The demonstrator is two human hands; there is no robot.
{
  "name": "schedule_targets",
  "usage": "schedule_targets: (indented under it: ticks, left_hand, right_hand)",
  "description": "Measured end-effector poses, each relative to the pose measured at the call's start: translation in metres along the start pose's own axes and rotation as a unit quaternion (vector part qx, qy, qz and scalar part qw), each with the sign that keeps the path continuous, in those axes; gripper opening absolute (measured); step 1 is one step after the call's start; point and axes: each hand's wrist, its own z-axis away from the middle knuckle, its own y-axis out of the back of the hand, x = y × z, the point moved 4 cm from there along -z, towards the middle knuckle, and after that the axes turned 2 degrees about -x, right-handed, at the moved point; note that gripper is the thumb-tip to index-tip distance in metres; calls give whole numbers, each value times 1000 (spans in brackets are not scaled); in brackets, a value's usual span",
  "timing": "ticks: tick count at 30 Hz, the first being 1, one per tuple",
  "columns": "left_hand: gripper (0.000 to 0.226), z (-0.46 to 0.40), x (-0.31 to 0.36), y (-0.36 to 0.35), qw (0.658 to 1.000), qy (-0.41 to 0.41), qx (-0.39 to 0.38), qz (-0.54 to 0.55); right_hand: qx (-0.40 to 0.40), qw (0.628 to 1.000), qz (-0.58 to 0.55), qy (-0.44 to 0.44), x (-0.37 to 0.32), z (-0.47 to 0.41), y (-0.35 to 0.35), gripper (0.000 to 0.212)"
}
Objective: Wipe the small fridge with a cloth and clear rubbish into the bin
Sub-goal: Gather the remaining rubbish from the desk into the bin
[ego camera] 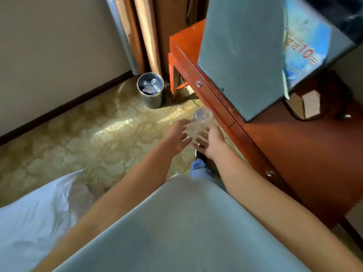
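left hand (177, 137) + right hand (213, 143): both on a clear plastic cup (199, 122) over the carpet, beside the desk (294, 146) front edge | metal bin (152, 91): on carpet near desk corner, rubbish inside

bin (150, 90) left of desk (294, 154), fridge (241, 55) on desk

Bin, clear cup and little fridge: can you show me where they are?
bin (155, 103): head view, on its shiny side wall.
clear cup (199, 124): head view, on its see-through body, between both hands.
little fridge (239, 55): head view, on its grey side.
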Motion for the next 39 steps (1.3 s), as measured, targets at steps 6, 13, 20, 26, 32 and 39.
schedule_targets:
  ticks: [6,13,20,26,32,39]
  left_hand:
    - [18,-13,31,52,994,-33,22,101]
    - [38,-51,104,88,989,-62,75,115]
    - [27,-86,198,71,990,-80,95,70]
    - [13,-119,245,48,991,-52,120,28]
    - [35,-153,265,56,986,-37,152,58]
    - [34,-196,301,73,980,-11,181,82]
  right_hand:
    - [-68,995,56,-51,-1,-29,-63,48]
    - [-145,982,101,-72,-46,-72,-149,39]
    - [-178,975,97,-95,-118,-122,-217,19]
    - [-194,970,107,-101,-160,-167,-247,26]
    - [-187,960,176,-113,-180,-190,-270,43]
    - [-181,943,231,-158,-200,-211,-294,42]
